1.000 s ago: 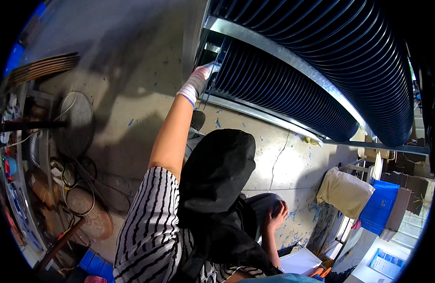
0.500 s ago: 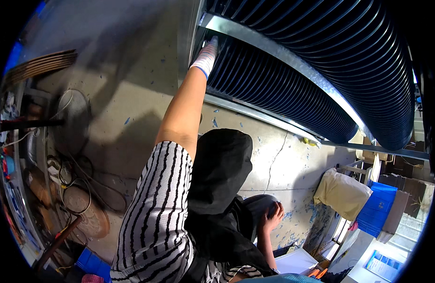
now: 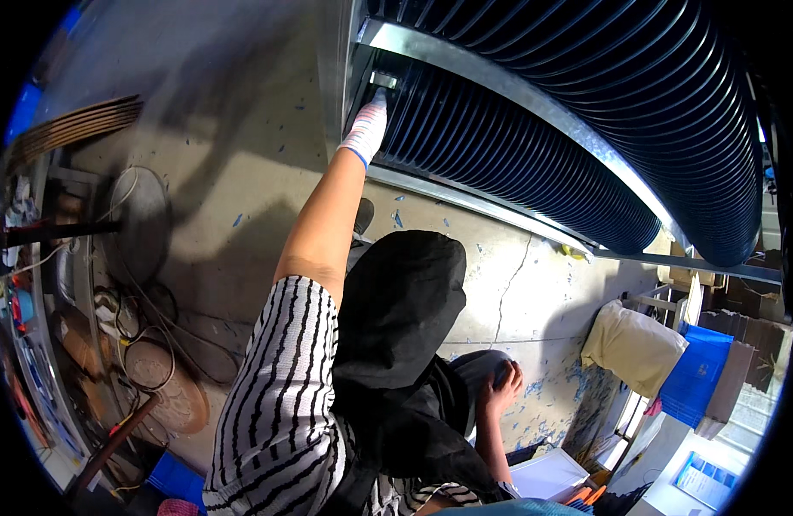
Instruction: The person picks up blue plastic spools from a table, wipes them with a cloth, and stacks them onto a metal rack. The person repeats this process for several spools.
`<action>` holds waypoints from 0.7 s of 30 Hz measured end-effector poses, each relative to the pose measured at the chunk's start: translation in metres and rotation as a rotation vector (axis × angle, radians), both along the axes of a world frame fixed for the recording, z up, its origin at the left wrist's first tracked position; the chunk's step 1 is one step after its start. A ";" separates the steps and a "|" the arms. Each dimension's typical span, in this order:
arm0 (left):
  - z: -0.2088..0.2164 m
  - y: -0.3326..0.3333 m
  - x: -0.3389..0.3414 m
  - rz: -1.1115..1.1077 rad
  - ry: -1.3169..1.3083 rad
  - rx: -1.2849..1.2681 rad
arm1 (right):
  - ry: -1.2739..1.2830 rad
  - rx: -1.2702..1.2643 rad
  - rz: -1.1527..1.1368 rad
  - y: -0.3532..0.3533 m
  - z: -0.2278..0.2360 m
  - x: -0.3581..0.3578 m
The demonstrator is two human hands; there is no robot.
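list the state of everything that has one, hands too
left hand: gloved, at the left end of the lower ridged row; grip unclear
right hand: bare, resting on the knee
cream cloth: draped, creased
cable: loosely looped
brown sheets: stacked
floor: cracked, littered with blue scraps

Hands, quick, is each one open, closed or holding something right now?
Left hand: beside the black ribs; grip can't be told.
Right hand: open, resting on the knee.
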State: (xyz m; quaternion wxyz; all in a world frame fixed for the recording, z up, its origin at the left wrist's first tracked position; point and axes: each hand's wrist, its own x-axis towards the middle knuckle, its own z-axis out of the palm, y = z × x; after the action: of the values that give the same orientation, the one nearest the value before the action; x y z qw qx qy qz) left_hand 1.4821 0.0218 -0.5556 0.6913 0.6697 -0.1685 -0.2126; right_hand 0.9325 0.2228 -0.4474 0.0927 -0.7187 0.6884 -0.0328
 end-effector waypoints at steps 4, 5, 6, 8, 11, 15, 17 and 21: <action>0.049 0.000 -0.031 0.033 0.113 -0.104 | 0.011 -0.002 -0.041 0.005 -0.009 -0.009; 0.063 0.011 -0.033 0.011 0.093 -0.108 | 0.014 0.001 -0.041 0.004 -0.010 -0.010; 0.077 0.020 -0.037 -0.016 0.075 -0.113 | 0.017 0.005 -0.046 0.005 -0.011 -0.010; 0.077 0.032 -0.034 -0.179 -0.057 0.069 | 0.013 0.012 -0.039 0.004 -0.006 -0.006; 0.080 0.028 -0.038 -0.218 -0.153 0.014 | 0.003 0.015 -0.037 0.006 -0.004 -0.004; 0.071 0.022 -0.039 -0.176 -0.196 0.010 | 0.024 0.015 -0.038 0.004 -0.010 -0.009; 0.075 0.035 -0.045 -0.145 -0.298 0.039 | 0.032 0.010 -0.019 0.003 -0.008 -0.006; 0.093 0.097 -0.087 0.048 -0.513 -0.116 | 0.035 -0.024 -0.002 0.001 -0.017 -0.016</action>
State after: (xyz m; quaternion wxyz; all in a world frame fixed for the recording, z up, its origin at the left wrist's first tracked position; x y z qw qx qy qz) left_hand 1.3950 0.1184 -0.4629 0.6681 0.6647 -0.3342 -0.0094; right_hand 0.9169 0.2237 -0.4639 0.0720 -0.7197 0.6900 -0.0286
